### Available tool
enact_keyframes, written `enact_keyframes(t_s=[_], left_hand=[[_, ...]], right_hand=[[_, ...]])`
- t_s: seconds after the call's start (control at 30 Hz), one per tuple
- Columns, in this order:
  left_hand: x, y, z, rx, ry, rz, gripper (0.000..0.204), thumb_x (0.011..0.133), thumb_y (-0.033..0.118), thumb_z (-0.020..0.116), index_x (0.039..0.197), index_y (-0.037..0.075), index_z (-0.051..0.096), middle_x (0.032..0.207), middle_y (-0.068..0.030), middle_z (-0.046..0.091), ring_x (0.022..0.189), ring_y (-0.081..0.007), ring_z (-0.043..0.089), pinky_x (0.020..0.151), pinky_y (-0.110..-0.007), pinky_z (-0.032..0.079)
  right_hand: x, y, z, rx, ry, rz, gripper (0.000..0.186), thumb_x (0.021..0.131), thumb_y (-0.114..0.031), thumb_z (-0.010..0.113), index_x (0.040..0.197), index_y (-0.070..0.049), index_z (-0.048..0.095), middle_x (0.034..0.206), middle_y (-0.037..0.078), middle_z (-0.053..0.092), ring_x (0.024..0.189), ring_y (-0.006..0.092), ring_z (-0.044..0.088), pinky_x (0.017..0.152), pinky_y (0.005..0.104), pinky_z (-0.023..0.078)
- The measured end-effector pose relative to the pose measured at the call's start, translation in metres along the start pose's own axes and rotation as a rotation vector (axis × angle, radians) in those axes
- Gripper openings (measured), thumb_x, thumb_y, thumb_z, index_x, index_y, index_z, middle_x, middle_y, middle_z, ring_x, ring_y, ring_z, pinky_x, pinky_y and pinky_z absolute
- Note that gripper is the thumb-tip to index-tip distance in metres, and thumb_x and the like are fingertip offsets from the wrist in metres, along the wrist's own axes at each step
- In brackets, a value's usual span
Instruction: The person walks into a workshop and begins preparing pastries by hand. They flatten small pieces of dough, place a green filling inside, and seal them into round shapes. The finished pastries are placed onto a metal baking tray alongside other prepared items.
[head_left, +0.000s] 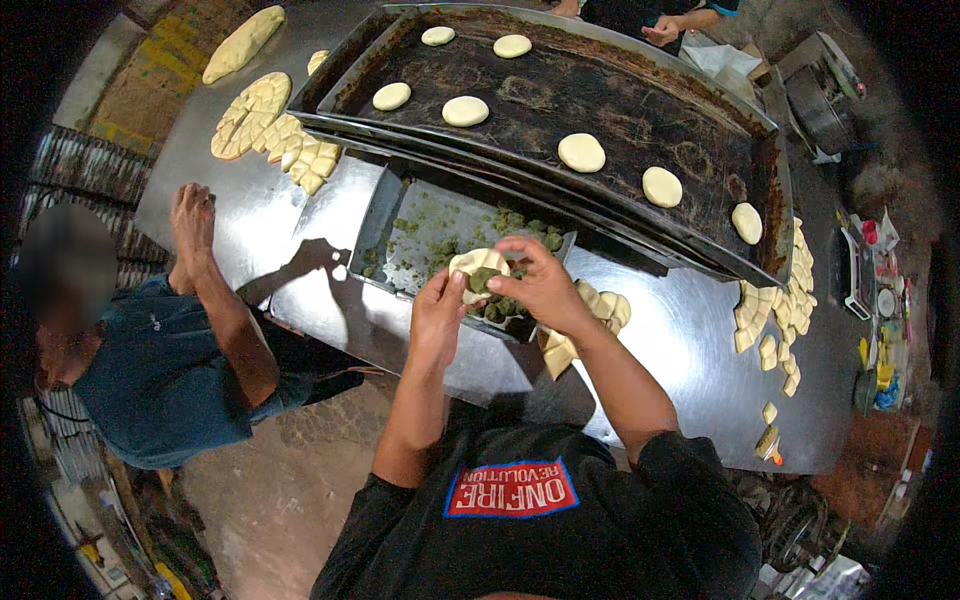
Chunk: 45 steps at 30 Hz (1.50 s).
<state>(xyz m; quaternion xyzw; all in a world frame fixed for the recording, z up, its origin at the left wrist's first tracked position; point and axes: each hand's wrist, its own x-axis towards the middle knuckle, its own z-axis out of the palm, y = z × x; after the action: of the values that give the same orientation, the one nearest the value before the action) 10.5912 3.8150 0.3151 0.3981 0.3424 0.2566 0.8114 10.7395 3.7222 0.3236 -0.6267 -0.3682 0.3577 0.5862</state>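
Over a metal tray [425,212] of green filling, I hold a flattened piece of dough [474,261] with both hands. A lump of green filling [482,279] sits on the dough. My left hand [436,318] grips the dough's left side, its thumb at the near edge. My right hand [545,287] is curled at the other side, thumb pressed on the filling and fingers by the far edge; its grip on the dough is partly hidden. Cut dough pieces [607,306] lie on the table beside my right wrist.
A large dark baking tray [640,120] carries several pale dough rounds [582,153] just beyond. More dough pieces lie left [262,100] and right [790,290] on the metal table [700,370]. A co-worker [165,370] stands at left; another person's hand [662,31] shows behind the tray.
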Motion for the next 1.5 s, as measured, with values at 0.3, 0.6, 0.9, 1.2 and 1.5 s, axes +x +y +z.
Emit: enact_keyframes(t_s=[0.3,0.6,0.9,1.2,1.5], left_hand=[[-0.044,-0.001,0.038,0.411,0.093,0.266,0.042,0.099,0.016,0.053,0.136,-0.002,0.048,0.114,-0.0094,0.064,0.100,-0.0156,0.060,0.086,-0.026,0.048],[-0.084,0.029,0.030,-0.065,-0.417,0.099,0.063,0.103,0.027,0.040,0.151,-0.001,0.010,0.153,-0.0181,0.027,0.138,-0.0249,0.034,0.111,-0.034,0.027],[-0.100,0.042,0.055,-0.250,0.008,0.125,0.020,0.098,0.020,0.055,0.109,0.003,0.059,0.101,-0.0044,0.063,0.087,-0.0105,0.060,0.079,-0.026,0.050],[-0.126,0.039,0.065,0.048,-0.162,0.313,0.027,0.102,0.023,0.047,0.090,0.002,0.057,0.092,-0.0050,0.060,0.081,-0.0092,0.052,0.074,-0.025,0.044],[-0.096,0.040,0.065,-0.091,-0.018,0.031,0.057,0.099,0.057,0.033,0.088,0.007,0.057,0.072,-0.0022,0.051,0.064,-0.0107,0.049,0.059,-0.025,0.041]], right_hand=[[-0.029,-0.034,0.017,-0.509,0.064,-0.251,0.029,0.081,-0.005,0.067,0.105,0.000,0.052,0.101,0.014,0.057,0.083,0.0245,0.059,0.072,0.0349,0.050],[-0.058,-0.056,0.008,-0.605,0.310,-0.539,0.029,0.084,-0.002,0.062,0.114,0.000,0.061,0.102,0.018,0.054,0.086,0.0320,0.058,0.074,0.0398,0.050],[-0.102,-0.114,0.008,-0.479,0.034,-0.629,0.031,0.086,-0.010,0.066,0.114,0.001,0.062,0.102,0.015,0.056,0.092,0.0282,0.060,0.077,0.0338,0.049],[-0.116,-0.113,0.010,0.265,0.005,-0.246,0.020,0.089,-0.011,0.067,0.103,0.002,0.063,0.091,0.005,0.060,0.076,0.0118,0.060,0.065,0.0266,0.049],[-0.141,-0.110,0.024,-0.561,0.134,-0.635,0.026,0.084,-0.013,0.070,0.104,0.002,0.063,0.092,0.014,0.059,0.078,0.0237,0.062,0.063,0.0305,0.050]])
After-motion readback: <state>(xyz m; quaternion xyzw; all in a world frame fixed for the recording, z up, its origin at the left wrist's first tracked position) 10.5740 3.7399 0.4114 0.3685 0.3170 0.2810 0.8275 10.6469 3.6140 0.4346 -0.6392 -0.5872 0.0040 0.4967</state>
